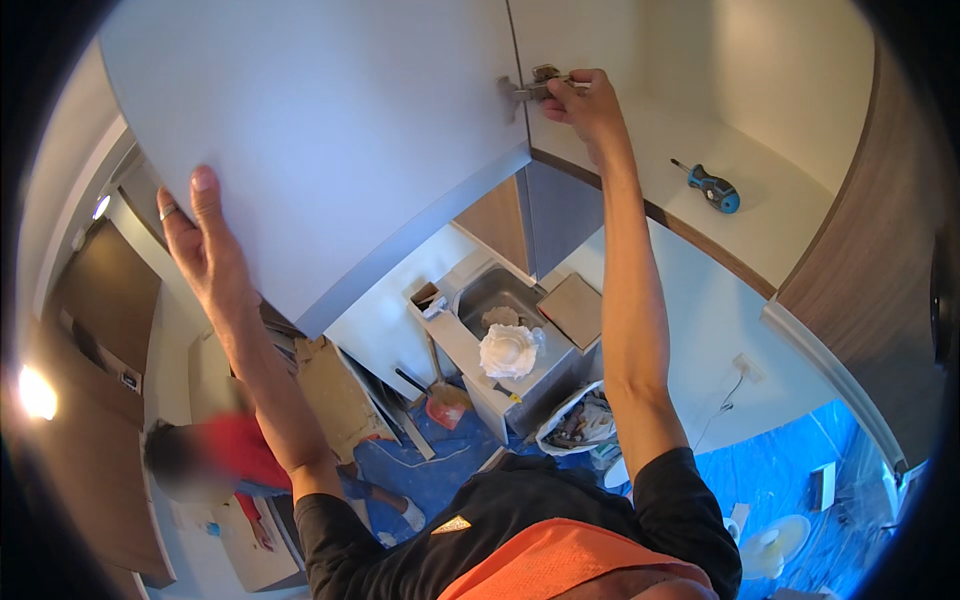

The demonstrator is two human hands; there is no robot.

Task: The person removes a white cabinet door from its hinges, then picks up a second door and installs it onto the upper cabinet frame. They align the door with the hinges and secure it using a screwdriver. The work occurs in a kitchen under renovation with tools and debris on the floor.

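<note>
A large pale cabinet door fills the upper left. My left hand holds its left edge, thumb on the face and fingers round the edge. Where the door meets the cabinet is a metal hinge. My right hand is closed on the hinge, with the thumb and fingers pinched together at its right end. Part of the hinge is hidden by the fingers. On the white cabinet floor, right of my right forearm, lies a blue and black screwdriver.
Below are a steel sink, a crumpled white bundle, a bag of debris and a red dustpan. Blue sheeting covers the floor. Another person in a red top is at lower left. A wood panel stands right.
</note>
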